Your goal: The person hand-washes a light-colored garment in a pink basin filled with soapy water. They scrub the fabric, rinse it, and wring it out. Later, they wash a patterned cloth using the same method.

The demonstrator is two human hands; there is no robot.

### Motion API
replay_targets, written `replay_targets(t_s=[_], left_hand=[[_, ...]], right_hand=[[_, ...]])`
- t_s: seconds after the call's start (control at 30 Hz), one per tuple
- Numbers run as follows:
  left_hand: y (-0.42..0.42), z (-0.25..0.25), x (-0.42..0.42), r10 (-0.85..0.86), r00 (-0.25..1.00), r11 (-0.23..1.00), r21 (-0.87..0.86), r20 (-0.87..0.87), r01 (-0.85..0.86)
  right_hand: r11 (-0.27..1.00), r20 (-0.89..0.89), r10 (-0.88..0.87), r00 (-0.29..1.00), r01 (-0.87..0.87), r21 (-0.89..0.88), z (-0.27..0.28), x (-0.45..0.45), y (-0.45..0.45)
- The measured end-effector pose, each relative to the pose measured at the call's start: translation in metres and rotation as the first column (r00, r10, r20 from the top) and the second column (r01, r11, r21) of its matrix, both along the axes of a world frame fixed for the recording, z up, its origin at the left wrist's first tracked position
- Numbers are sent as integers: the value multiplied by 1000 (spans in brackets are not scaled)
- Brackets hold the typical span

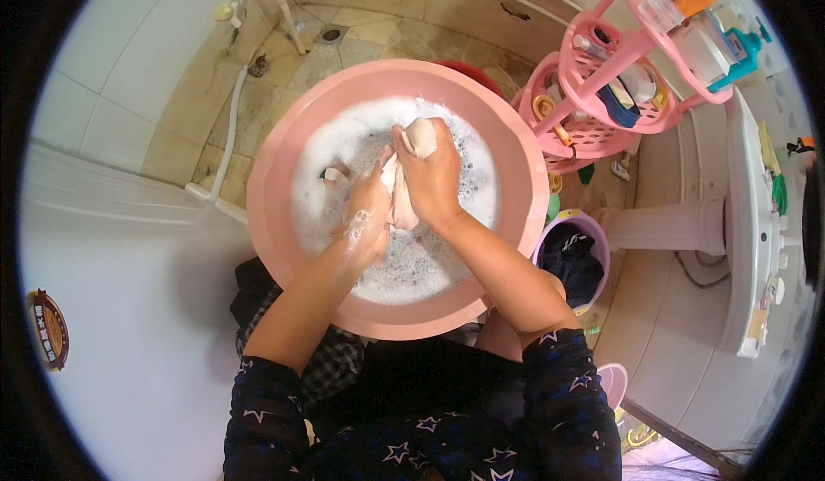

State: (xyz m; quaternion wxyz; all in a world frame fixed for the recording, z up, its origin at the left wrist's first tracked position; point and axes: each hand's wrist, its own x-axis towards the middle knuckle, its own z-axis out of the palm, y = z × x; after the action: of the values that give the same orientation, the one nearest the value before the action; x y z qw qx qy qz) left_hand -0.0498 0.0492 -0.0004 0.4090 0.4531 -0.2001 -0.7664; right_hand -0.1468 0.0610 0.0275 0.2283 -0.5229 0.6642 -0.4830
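Note:
A large pink plastic basin [399,327] stands before me with foamy, soapy water [419,268] in it. Over the suds, my right hand [430,175] grips a bunched, wet, pale cloth [405,207], and a rounded bulge of it pokes out above the fist. My left hand [370,207] lies against the cloth's left side, its wrist covered in bubbles. Its fingers are partly hidden, but the cloth seems pinched between both hands. Left of them, a small piece of pale and dark fabric [335,175] shows through the foam.
A pink tiered rack [573,113] with toiletries rises at the back right. Beside the basin sits a purple bucket [604,268] holding dark clothes [567,265]. A white washbasin [741,223] is on the right, a white panel [129,287] on the left. A floor drain [330,35] lies beyond.

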Motion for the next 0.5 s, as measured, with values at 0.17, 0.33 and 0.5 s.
replay_targets(t_s=[0.17, 0.33, 0.5], left_hand=[[-9, 18, 21, -91, 930, 995, -71, -356, 70], [-1, -22, 15, -210, 839, 976, -150, -501, 155], [9, 9, 2, -149, 981, 984, -112, -121, 136]], right_hand=[[923, -351, -34, 936, -105, -370, 18, 28, 37], [918, -400, 88, 912, -230, -323, -9, 11, 29], [995, 74, -82, 994, 86, -43, 6, -4, -9]])
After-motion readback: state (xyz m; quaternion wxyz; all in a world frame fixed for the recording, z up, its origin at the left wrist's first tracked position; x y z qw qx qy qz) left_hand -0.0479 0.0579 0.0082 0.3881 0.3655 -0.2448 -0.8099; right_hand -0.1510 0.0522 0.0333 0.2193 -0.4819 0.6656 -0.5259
